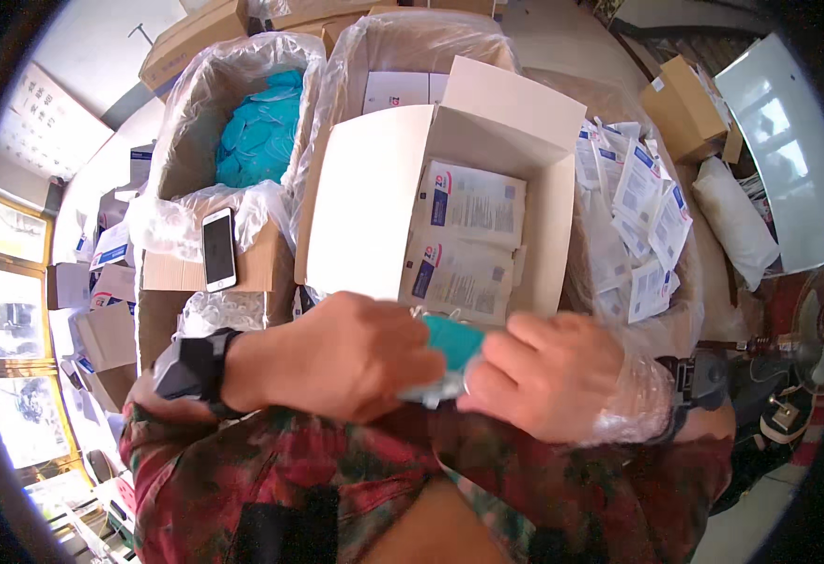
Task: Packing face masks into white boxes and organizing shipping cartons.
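Between my hands, low in front of the open white carton (370,202), is a flat teal piece (450,340), the same colour as the heap in the left box. A shiny, see-through edge shows at its lower side, and a thin white cord-like strand lies just above it. My left hand (351,357) is closed, pinching its left side. My right hand (545,376) is closed on its right side. Both hands are slightly blurred, and the fingers hide much of the piece. White printed packets (476,205) lie inside the carton just beyond my hands.
A plastic-lined box at the left holds a pile of teal pieces (260,132). A phone (218,249) rests on a cardboard box, above a bundle of clear plastic (222,313). To the right, another lined box holds loose packets (637,193). A white sack (733,221) lies farther right.
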Action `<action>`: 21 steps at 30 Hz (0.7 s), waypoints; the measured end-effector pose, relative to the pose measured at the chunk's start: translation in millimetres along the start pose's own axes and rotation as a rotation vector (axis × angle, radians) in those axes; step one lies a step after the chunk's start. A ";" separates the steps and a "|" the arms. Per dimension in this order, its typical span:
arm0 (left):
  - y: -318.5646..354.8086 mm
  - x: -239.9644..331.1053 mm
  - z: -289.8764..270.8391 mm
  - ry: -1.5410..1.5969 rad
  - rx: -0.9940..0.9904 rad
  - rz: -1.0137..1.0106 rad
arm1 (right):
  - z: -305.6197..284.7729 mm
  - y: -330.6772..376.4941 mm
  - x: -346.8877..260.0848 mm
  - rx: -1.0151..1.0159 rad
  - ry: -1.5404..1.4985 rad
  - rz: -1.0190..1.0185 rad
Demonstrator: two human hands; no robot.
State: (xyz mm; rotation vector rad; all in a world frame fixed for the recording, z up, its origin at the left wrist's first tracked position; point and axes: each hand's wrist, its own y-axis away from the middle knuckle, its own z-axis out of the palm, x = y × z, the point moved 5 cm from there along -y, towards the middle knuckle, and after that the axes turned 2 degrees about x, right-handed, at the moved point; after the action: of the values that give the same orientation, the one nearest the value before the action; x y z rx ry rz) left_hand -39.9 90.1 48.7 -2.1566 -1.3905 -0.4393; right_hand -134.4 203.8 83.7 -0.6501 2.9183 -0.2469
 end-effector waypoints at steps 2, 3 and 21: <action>5.2 12.7 -14.7 -0.005 -0.016 0.075 | -12.0 7.3 -3.3 -0.048 -0.150 0.031; 7.0 21.7 -20.7 -0.005 -0.036 0.144 | -16.0 11.2 -4.1 -0.094 -0.310 0.060; 34.7 47.7 -55.3 -0.014 -0.128 0.127 | -30.7 41.0 -4.5 -0.214 -0.817 0.167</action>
State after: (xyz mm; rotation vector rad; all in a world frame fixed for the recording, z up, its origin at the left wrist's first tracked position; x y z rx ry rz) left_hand 12.3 81.1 109.8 -2.3397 -1.2544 -0.4767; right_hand -152.4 246.2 106.4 -0.3932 2.1919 0.2925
